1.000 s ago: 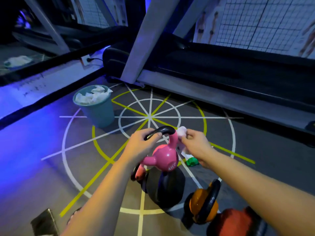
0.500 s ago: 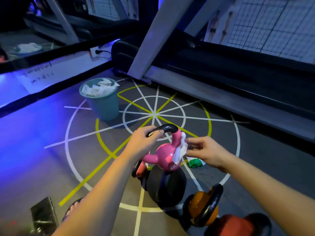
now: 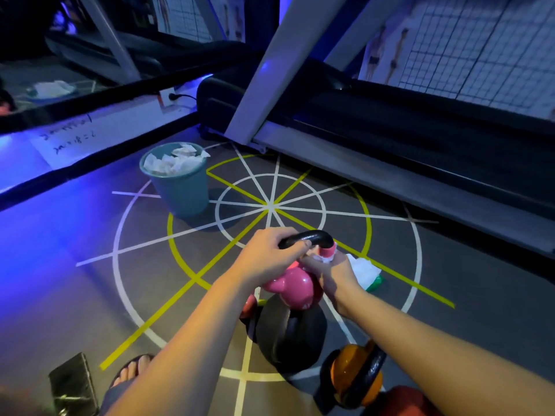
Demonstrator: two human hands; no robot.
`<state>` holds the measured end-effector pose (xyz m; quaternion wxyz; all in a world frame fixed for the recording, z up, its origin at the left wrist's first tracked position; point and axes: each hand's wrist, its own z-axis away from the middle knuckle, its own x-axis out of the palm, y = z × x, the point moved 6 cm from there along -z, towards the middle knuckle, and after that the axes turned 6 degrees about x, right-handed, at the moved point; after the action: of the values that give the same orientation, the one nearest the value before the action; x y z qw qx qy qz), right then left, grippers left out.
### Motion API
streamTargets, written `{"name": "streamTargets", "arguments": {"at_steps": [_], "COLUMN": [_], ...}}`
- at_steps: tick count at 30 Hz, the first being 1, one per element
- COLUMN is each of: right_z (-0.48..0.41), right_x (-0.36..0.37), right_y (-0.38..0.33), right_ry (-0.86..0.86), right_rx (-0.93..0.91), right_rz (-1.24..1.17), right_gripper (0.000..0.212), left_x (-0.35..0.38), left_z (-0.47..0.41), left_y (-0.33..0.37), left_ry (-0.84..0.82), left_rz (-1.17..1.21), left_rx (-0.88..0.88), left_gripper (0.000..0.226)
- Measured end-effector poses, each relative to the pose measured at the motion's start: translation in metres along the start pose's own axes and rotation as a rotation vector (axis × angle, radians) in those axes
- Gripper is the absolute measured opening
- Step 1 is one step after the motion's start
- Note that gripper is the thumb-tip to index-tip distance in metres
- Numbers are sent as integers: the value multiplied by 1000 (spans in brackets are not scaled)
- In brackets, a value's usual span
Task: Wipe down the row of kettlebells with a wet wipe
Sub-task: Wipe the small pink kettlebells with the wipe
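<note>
Left hand point(image 3: 267, 259) closed over the black handle point(image 3: 309, 237) of the pink kettlebell point(image 3: 292, 288), thumb across the handle's near side, holding the bell tilted. Right hand point(image 3: 332, 273) wrapped around the handle's pink right leg, just below the black grip, pressing a white wipe point(image 3: 318, 258) against it; only a small fold of the wipe shows between the fingers. The pink kettlebell sits above a black kettlebell point(image 3: 292, 337); whether the two touch cannot be told. A small red kettlebell point(image 3: 247, 306) shows just left of the black one, mostly hidden behind the left forearm. Nearer the camera on the right, an orange kettlebell point(image 3: 350, 375) with a black handle, and beside it a red kettlebell point(image 3: 399, 402) cut by the lower edge. A wipe pack point(image 3: 365, 273), white with a green end, lies on the floor just right of the right hand. Further left, a teal bin point(image 3: 183, 190) full of crumpled white wipes stands on the floor's painted circle. A treadmill point(image 3: 390, 130) runs along the back. A sandalled foot point(image 3: 132, 370) at lower left.
</note>
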<state>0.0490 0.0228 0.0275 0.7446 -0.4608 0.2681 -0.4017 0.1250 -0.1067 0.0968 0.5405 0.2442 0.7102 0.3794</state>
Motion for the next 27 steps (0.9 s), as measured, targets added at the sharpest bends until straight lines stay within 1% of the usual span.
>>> {"name": "streamTargets", "arguments": {"at_steps": [1, 3, 7, 9, 11, 13, 15, 18, 19, 21, 23, 24, 26, 27], "right_z": [1, 1, 5, 8, 10, 8, 5, 1, 1, 2, 2, 1, -1, -1], "right_x": [1, 4, 6, 6, 6, 6, 6, 2, 1, -1, -1, -1, -3, -3], "right_y": [-1, -5, -16, -24, -39, -51, -58, -47, -40, -21, -2, 3, 11, 10], "right_ry": [9, 37, 93, 91, 87, 96, 95, 52, 31, 7, 34, 65, 142, 160], "right_rx": [22, 24, -44, -114, -216, -329, -374, -339, -314, -202, -83, -25, 83, 101], "right_rz": [5, 8, -71, -43, 60, 226, 332, 285, 213, 21, -75, -80, -74, -80], "right_gripper": [34, 28, 24, 24, 22, 29, 36, 33, 31, 32, 43, 47, 50, 49], "left_x": [-1, -5, -7, -8, -10, -11, -10, -7, -6, -5, -4, -3, -2, -2], "left_z": [0, 1, 4, 6, 7, 8, 8, 6, 6, 5, 4, 4, 3, 2], "left_y": [-3, -7, -9, -9, -10, -10, -9, -7, -7, -5, -1, 2, 7, 8], "left_ry": [3, 14, 7, 6, 17, 32, 37, 30, 27, 21, 9, 3, -7, -9], "left_rz": [8, 32, 51, 50, 60, 62, 31, 9, 7, 3, -5, -18, -48, -61], "left_rx": [-2, -7, -12, -9, 0, 14, 13, -17, -22, -36, -49, -48, -44, -44], "left_gripper": [23, 25, 26, 24, 25, 26, 27, 30, 31, 31, 31, 30, 29, 28]}}
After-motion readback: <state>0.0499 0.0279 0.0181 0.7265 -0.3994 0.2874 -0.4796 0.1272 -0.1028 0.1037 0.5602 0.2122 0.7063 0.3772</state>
